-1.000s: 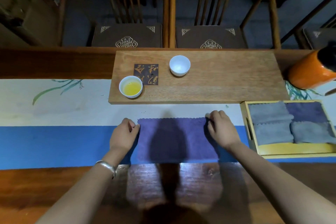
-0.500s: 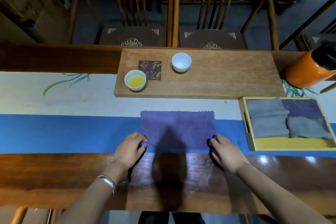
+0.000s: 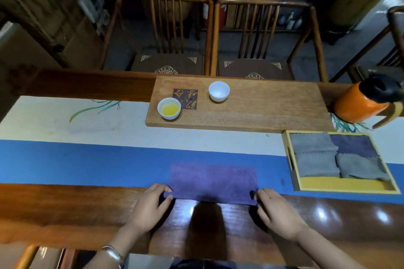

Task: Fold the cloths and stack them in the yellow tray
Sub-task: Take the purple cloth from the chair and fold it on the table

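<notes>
One purple cloth [image 3: 213,182] lies flat as a wide band across the near edge of the blue strip of the table runner [image 3: 87,164], its near edge over the bare wooden table [image 3: 54,209]; the left hand [image 3: 150,205] pinches the cloth's near left corner between thumb and curled fingers; the right hand [image 3: 276,212] pinches the near right corner the same way; the two hands are well apart, one at each end of the cloth.

The one yellow tray [image 3: 345,186] sits to the right of the cloth, apart from it; four folded cloths lie in it: three grey cloths [image 3: 314,166] and one dark purple folded cloth [image 3: 352,144] at the far right; the near strip of the tray floor shows bare yellow.

Beyond the runner lies one wooden board [image 3: 262,109]; on it stand two white cups: the cup with yellow liquid [image 3: 169,108] near the left end, and the empty cup [image 3: 219,91] further back; one dark coaster [image 3: 185,98] lies between them; one orange flask [image 3: 363,102] with a black top stands just past the tray; two wooden chairs [image 3: 209,35] stand side by side behind the table; one bracelet [image 3: 110,252] circles the left wrist.
</notes>
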Available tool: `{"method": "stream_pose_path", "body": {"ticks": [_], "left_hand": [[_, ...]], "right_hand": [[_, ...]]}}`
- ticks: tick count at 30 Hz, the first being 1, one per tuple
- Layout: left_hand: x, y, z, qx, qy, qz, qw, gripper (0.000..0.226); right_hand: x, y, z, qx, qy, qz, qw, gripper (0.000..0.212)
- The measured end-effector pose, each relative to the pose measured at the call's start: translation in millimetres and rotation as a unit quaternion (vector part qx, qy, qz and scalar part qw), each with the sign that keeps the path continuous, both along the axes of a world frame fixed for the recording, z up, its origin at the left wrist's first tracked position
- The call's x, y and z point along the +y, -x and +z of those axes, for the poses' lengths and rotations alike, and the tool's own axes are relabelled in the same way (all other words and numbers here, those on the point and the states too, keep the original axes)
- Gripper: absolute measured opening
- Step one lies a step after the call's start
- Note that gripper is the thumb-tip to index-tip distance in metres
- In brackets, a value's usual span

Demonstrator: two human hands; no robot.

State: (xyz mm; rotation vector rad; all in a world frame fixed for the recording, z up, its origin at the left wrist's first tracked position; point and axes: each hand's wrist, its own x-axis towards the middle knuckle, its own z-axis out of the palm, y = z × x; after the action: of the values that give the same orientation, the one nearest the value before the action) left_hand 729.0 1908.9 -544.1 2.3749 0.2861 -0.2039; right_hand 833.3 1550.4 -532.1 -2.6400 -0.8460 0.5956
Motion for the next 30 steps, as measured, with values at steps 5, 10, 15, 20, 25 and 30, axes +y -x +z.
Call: {"method": "stream_pose_path", "body": {"ticks": [5, 10, 15, 20, 25, 30], "left_hand": [[-1.8, -35.2, 5.0, -0.004, 0.048, 0.077, 0.996, 0.012], [3.5, -69.5, -1.7, -0.012, 0.054, 0.099, 0.994, 0.008], [10.0, -81.0, -6.9, -0.022, 0.018, 0.102, 0.994, 0.021], [9.9, -59.4, -22.6, 0.010, -0.022, 0.028, 0.999, 0.020], [12.7, -60.8, -33.7, 0.042, -0.026, 0.097, 0.994, 0.038], [14.7, -80.3, -37.3, 0.061, 0.002, 0.146, 0.987, 0.034]], "right_hand": [[14.5, -29.2, 8.2, -0.024, -0.064, -0.075, 0.995, 0.009], [28.1, -59.9, -3.9, -0.036, -0.033, -0.101, 0.994, 0.010], [28.3, -64.8, -8.2, -0.047, -0.015, -0.171, 0.984, 0.014], [24.5, -39.2, -15.6, -0.019, 0.016, -0.138, 0.990, 0.015], [26.7, -40.6, -27.9, 0.020, -0.012, -0.250, 0.968, 0.022], [38.3, -57.8, -34.4, 0.046, -0.053, -0.319, 0.945, 0.015]]}}
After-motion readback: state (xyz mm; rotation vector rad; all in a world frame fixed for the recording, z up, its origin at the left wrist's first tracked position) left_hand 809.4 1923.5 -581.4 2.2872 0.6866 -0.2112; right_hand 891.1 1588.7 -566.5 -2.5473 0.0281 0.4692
